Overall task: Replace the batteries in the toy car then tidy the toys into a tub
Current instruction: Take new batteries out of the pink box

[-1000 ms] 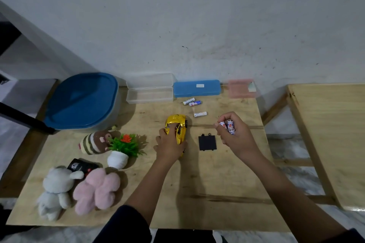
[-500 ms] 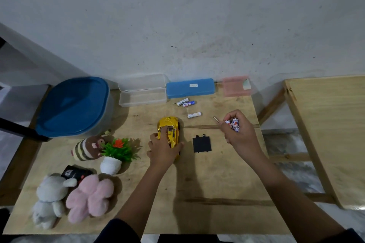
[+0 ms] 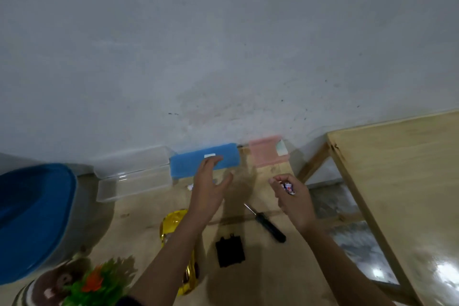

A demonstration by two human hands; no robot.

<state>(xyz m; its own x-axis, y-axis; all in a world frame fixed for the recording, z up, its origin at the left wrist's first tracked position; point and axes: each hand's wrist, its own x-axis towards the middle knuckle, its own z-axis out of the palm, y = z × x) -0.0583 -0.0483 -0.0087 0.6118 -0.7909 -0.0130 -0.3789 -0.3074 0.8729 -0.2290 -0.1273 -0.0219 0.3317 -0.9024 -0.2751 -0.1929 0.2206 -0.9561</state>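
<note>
Left hand (image 3: 211, 181) leaves the toy car (image 3: 173, 223) and reaches forward.
Its fingers now spread open near the blue case (image 3: 186, 165); the screwdriver (image 3: 267, 225) now lies on the table (image 3: 260, 271), and the right hand (image 3: 291, 197) holds only batteries (image 3: 288, 187).

The left hand (image 3: 208, 189) and right hand (image 3: 290, 196) were bare, as were both forearms. A dark sleeve (image 3: 124, 302) showed on the left arm at the bottom edge.

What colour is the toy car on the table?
The toy car is shiny yellow-gold; the head view shows it best.
</note>
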